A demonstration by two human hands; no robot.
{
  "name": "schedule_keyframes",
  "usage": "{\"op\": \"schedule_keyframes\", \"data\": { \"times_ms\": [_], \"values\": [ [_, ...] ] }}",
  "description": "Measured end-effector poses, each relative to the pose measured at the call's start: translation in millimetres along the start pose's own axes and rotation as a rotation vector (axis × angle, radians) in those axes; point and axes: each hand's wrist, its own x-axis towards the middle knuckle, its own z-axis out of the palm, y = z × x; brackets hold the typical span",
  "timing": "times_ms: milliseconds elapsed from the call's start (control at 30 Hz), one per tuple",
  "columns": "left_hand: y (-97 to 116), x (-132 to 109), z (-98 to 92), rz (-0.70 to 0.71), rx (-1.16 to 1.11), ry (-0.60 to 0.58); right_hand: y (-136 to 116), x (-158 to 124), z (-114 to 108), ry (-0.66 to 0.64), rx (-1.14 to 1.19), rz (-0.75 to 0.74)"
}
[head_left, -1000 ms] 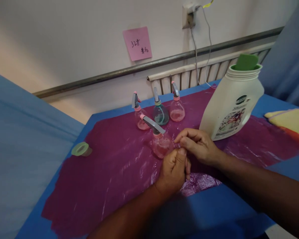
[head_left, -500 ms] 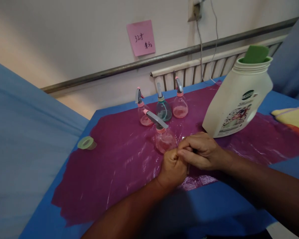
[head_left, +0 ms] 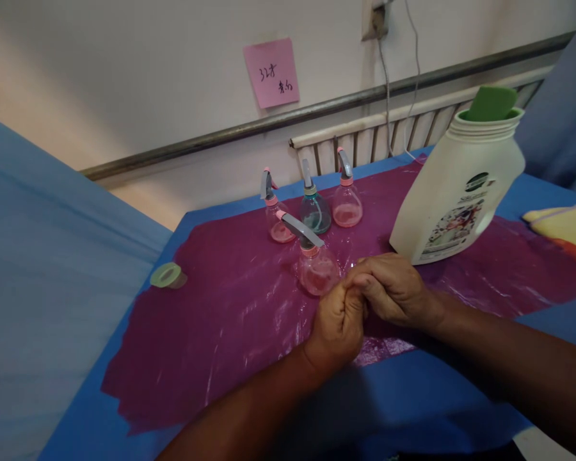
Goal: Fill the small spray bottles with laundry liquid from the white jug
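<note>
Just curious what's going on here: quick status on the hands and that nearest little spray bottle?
Left hand fisted, right hand closed against it; contents hidden. Nearest spray bottle upright beside them, ungripped. Detergent jug close behind.

left hand: bare, no glove | right hand: bare | forearms: bare, sleeveless

Three spray bottles in a row near table back edge; fourth bottle before them; jug right; tape roll at left edge.
</note>
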Motion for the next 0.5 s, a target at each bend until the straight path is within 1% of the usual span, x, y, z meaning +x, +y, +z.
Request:
{"op": "schedule_keyframes", "data": {
  "times_ms": [133,233,333,433,500],
  "values": [
    [0.1,-3.6,-1.9,0.0,0.049,-0.017,3.3,-1.4,0.6,0.064,-0.013,0.05],
    [-0.6,-5.7,-2.8,0.043,0.039,-0.03,5.8,-1.9,0.6,0.102,-0.053,0.085],
    [1.1,-6.0,-1.8,0.097,-0.002,-0.011,7.6,-2.0,0.8,0.153,-0.085,0.115],
    [10.6,-3.5,-0.9,0.229,-0.029,-0.002,8.5,-1.1,1.3,0.181,-0.079,0.153],
    [25.3,-2.2,-2.9,0.361,-0.006,0.017,9.0,0.6,1.6,0.181,-0.072,0.157]
  ]
}}
